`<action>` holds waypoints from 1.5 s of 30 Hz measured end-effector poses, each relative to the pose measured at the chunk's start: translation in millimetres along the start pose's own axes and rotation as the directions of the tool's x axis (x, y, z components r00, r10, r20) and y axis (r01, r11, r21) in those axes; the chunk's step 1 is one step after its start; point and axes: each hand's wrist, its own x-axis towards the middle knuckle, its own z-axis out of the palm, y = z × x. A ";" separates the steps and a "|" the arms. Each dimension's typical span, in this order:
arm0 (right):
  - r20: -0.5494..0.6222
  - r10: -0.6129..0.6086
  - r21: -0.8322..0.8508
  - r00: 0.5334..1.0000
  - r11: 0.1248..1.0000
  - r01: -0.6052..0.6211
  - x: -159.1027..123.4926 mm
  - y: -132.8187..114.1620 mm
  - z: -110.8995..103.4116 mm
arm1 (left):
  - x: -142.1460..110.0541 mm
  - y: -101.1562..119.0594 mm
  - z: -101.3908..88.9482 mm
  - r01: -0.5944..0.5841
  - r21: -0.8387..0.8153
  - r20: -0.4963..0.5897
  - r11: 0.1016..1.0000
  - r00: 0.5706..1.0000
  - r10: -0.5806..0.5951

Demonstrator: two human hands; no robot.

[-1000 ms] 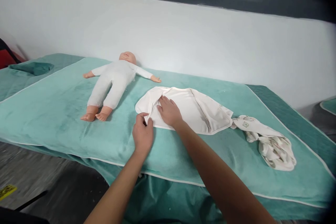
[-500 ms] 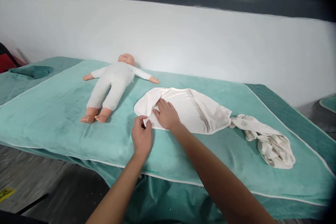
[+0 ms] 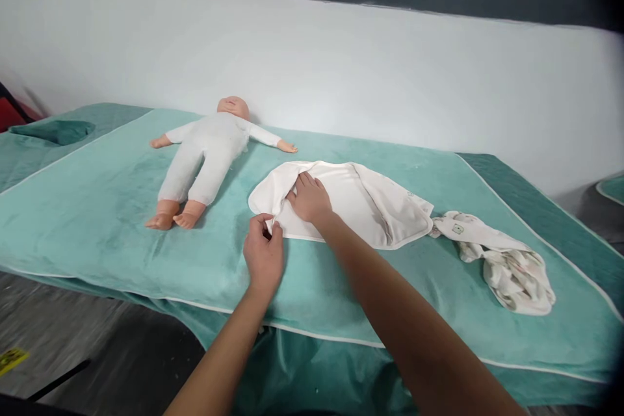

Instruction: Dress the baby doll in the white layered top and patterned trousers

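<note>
A white baby garment or wrap [image 3: 353, 198] lies spread on the green bed cover, its edges folded inward on both sides; its exact kind is unclear. My left hand [image 3: 264, 248] pinches the near left corner of this cloth between thumb and fingers. Flat on the cloth's inner face rests my right hand [image 3: 311, 197], fingers stretched out, the tips close to the left fold. Beyond my left hand a baby doll [image 3: 207, 149] in a white body suit lies on its back, arms spread.
A crumpled white printed cloth [image 3: 511, 266] lies right of the spread one. The padded green bed [image 3: 112, 208] stands against a white wall [image 3: 341, 71], its near edge piped in white. A yellow label [image 3: 12, 360] shows on the floor at lower left.
My right hand has slid slightly away from me over the cloth. My left hand keeps its pinch on the corner. The view has shifted a little.
</note>
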 end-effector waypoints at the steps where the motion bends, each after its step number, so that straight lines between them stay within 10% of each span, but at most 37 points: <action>1: -0.001 -0.012 -0.003 1.000 1.000 0.012 2.5 0.9 0.0 | 0.5 0.4 0.3 0.004 0.018 0.003 1.000 1.000 -0.004; 14: 0.000 -0.066 -0.012 0.998 0.998 0.066 13.3 6.3 2.7 | -0.1 -1.8 0.5 -0.027 0.120 0.020 0.992 0.999 0.025; 25: 0.050 0.181 -0.052 0.982 0.983 -0.179 12.0 117.5 -20.7 | -1.5 -2.0 -2.6 -0.045 0.145 0.044 0.988 0.998 0.039; 32: 0.035 0.212 -0.056 0.977 0.976 -0.210 3.5 121.5 -22.7 | -1.3 -2.0 -3.0 -0.080 0.177 0.055 0.981 0.996 0.071; 41: 0.010 0.053 0.162 0.999 0.985 -0.054 -95.1 101.9 -40.9 | 0.2 -0.2 -3.0 -0.084 0.195 0.065 0.977 0.995 0.072; 45: -0.199 0.309 0.459 0.930 0.868 -0.190 -151.7 130.3 -67.1 | 1.5 0.5 -1.5 -0.103 0.209 0.056 0.972 0.994 0.093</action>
